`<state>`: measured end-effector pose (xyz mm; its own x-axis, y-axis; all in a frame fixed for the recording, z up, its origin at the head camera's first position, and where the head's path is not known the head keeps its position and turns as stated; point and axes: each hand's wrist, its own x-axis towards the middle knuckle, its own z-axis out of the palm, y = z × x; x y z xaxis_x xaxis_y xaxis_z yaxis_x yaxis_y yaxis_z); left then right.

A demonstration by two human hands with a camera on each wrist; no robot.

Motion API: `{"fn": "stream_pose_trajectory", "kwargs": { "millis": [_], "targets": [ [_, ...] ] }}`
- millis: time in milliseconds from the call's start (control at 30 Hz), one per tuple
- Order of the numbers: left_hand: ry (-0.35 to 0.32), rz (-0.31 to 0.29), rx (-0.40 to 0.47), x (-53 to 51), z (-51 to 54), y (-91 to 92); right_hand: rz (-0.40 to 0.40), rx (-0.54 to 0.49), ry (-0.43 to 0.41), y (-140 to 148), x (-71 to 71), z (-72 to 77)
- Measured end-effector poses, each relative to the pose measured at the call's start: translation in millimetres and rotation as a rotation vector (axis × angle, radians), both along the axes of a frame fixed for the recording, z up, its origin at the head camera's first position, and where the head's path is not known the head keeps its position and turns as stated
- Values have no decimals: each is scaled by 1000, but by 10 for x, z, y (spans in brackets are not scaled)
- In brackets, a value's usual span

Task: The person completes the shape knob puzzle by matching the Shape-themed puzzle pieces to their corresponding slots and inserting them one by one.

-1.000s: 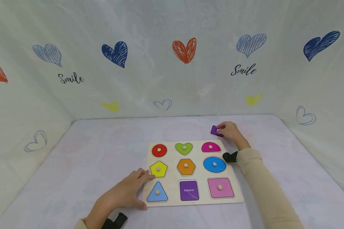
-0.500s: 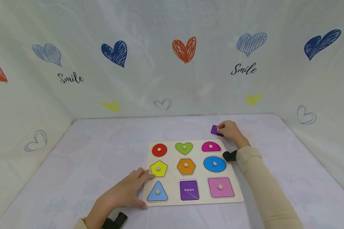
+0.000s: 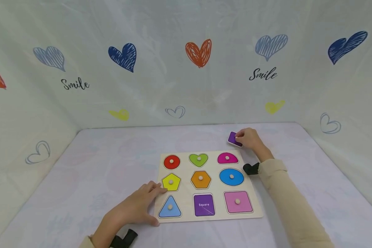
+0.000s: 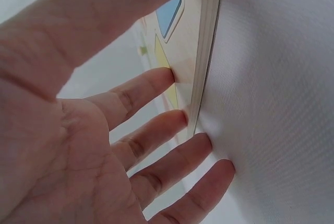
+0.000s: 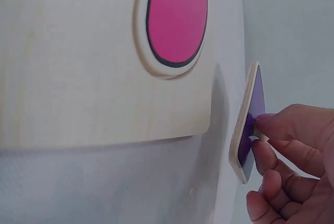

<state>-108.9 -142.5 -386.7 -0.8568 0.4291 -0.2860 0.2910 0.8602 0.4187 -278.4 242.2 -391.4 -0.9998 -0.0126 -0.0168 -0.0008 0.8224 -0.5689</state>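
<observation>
A wooden peg puzzle board (image 3: 186,198) lies on the table with knobbed shapes in it. Its bottom middle recess (image 3: 204,205) is purple and reads "Square". My right hand (image 3: 251,140) pinches the knob of a purple square puzzle piece (image 3: 232,138) beyond the board's far right corner. In the right wrist view this piece (image 5: 247,125) is tilted and looks just off the table. My left hand (image 3: 139,204) rests at the board's left edge. Its fingers are extended, with one fingertip touching the board near the yellow pentagon (image 3: 170,182) and the thumb by the near left corner.
A white cloth covers the table (image 3: 90,182). Behind it hangs a pale backdrop (image 3: 161,79) printed with hearts and "Smile". Set in the board are shapes such as a blue oval (image 3: 226,177), a pink trapezoid (image 3: 232,206) and a magenta semicircle (image 3: 224,159).
My right hand has risen slightly with the purple square piece, which now tilts up where it lay flatter before. The left hand and the board stay in place.
</observation>
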Motion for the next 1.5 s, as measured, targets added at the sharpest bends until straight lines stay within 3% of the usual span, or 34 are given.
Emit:
{"fn": "stream_pose_trajectory", "kwargs": {
  "millis": [167,367,967,1500],
  "targets": [
    [-5,2,4,-9,-11,-7,-1,-21,-5,-12,69,52],
    [-12,9,8,-10,-20,-12,35,-16,57,-18,205,123],
    [-2,7,-8,-3,-5,-5,103,-30,141,-184,815,318],
    [1,0,5,-5,-8,-5,250,-86,145,-536,1209,257]
  ]
}}
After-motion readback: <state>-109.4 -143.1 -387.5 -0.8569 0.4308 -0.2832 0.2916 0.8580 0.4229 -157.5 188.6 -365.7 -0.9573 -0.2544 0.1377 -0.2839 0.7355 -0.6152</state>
